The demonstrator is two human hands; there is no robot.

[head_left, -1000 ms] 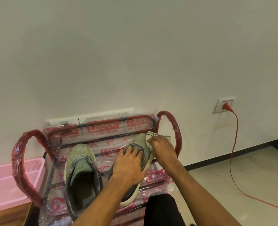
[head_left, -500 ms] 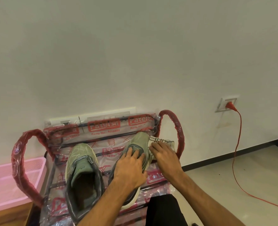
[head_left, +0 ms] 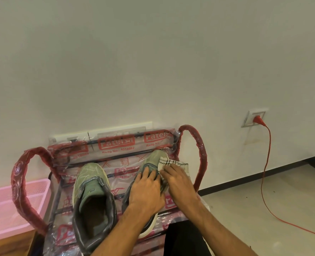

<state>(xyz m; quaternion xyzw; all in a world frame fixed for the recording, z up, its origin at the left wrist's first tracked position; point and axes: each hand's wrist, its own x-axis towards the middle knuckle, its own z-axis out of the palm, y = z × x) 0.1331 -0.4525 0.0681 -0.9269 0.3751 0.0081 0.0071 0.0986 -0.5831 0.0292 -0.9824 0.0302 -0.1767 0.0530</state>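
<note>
Two olive-green shoes stand side by side on a plastic-wrapped metal rack (head_left: 116, 143), toes towards the wall. The left shoe (head_left: 92, 191) is untouched and its opening faces up. My left hand (head_left: 145, 193) lies on top of the right shoe (head_left: 155, 157), fingers spread over its tongue, pressing it down. My right hand (head_left: 178, 182) holds a white cloth (head_left: 173, 163) with black stitching against the outer side of that shoe. Part of the cloth sticks out beyond my fingers.
Red wrapped loop handles (head_left: 201, 150) rise at both ends of the rack. A pink plastic basket (head_left: 3, 209) sits on a wooden surface at the left. A red cord (head_left: 263, 172) runs from a wall socket (head_left: 254, 117) across the tiled floor. My dark-clothed knee (head_left: 182, 237) is below.
My right hand has slid with the cloth from the shoe's toe back along its outer side, and more cloth shows. The left hand stays on the shoe.
</note>
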